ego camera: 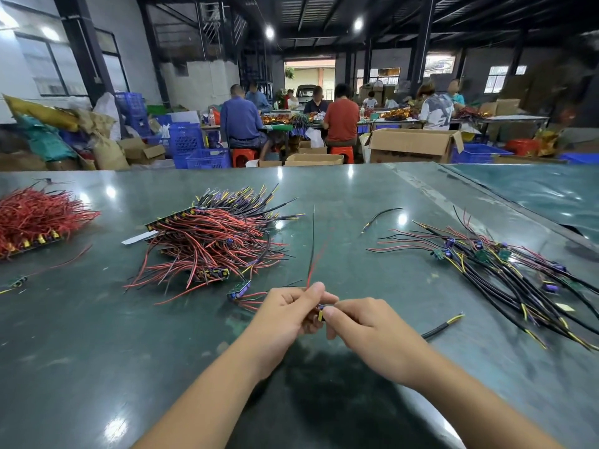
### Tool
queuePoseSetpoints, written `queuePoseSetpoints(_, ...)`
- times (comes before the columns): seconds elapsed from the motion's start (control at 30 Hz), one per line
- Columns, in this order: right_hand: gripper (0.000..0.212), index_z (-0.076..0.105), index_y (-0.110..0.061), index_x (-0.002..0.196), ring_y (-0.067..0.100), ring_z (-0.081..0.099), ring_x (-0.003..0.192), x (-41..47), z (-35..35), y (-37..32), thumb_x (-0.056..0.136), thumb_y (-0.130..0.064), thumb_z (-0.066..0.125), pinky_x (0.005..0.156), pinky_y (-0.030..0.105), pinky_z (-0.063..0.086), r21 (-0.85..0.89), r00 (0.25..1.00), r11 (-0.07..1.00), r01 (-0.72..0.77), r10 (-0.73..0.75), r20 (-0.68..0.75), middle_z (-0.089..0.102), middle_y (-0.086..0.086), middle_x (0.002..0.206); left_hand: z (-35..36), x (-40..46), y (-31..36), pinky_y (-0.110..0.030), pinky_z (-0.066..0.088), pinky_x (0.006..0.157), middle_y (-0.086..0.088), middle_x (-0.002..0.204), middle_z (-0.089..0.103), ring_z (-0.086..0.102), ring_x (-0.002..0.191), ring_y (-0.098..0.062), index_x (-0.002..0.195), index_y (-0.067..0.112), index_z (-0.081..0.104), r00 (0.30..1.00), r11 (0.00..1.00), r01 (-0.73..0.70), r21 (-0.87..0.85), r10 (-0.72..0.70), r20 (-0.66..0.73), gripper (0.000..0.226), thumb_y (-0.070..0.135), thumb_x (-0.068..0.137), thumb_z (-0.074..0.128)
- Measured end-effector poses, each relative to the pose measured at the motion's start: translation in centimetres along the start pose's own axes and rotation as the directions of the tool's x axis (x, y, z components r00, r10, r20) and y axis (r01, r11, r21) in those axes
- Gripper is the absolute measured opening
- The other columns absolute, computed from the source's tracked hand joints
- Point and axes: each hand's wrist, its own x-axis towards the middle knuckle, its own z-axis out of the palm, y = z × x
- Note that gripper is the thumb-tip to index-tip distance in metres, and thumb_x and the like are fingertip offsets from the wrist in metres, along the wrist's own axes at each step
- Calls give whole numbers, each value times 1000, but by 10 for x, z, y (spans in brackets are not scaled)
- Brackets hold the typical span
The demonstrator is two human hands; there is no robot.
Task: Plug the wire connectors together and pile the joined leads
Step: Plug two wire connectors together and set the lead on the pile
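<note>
Pinching small yellow plug (321,315) between both hands: left hand (285,314) curled round red-black lead (311,254), right hand (363,322) pressing thumb on plug, likely seating it. Joined pile (505,270) waits right, unjoined heap (214,241) left.

A big shiny dark green table (97,351) holds lots of wires. Far on the left lies a heap of red wires (35,215) with small yellow parts along its near edge. In the middle sits a bigger pile of red and black wires (220,238), with yellow tips sticking out at the back. A white paper strip (139,238) pokes out from its left side. On the right lies a spread-out bunch of black leads (505,273) with small green boards and purple parts. One short black wire (382,217) lies alone between the piles. Another black wire with a yellow end (442,325) lies nearer.
</note>
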Motion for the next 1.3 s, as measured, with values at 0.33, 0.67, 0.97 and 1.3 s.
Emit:
queuePoseSetpoints(0.33, 42, 58, -6, 73, 7, 35, 46, -1, -6, -1, 96, -36, 41, 48, 20, 29, 2, 1000, 1000, -15, 15, -20, 39, -7, 47, -22, 11, 11, -10, 39, 41, 0, 66, 70, 46, 41, 0, 90, 6, 68, 952, 955, -54, -293, -39, -303, 35, 28, 100, 43)
queuePoseSetpoints(0.67, 42, 55, -8, 65, 8, 29, 46, -3, -7, -4, 94, -37, 46, 45, 20, 25, 11, 998, 999, -30, 29, 48, 32, -8, 45, -38, 20, 11, -9, 35, 37, 0, 68, 73, 42, 36, 1, 91, 8, 66, 908, 922, -42, -384, -124, -399, 35, 30, 101, 41)
queuePoseSetpoints(0.97, 44, 50, -3, 66, 10, 25, 47, -1, -9, -5, 93, -37, 46, 44, 21, 23, 7, 998, 998, -59, 59, 22, 29, -7, 44, -37, 22, 9, -11, 32, 35, 0, 65, 71, 41, 36, 0, 89, 8, 66, 887, 921, -83, -381, -106, -449, 38, 31, 102, 40)
queuePoseSetpoints(1.3, 45, 54, -4, 65, 8, 27, 44, -2, -9, 6, 94, -38, 46, 43, 20, 24, 6, 997, 997, -78, 78, -16, 31, -7, 43, -46, 21, 10, -11, 34, 36, 0, 66, 71, 44, 38, -1, 89, 8, 67, 893, 911, -95, -402, -100, -438, 41, 35, 101, 38)
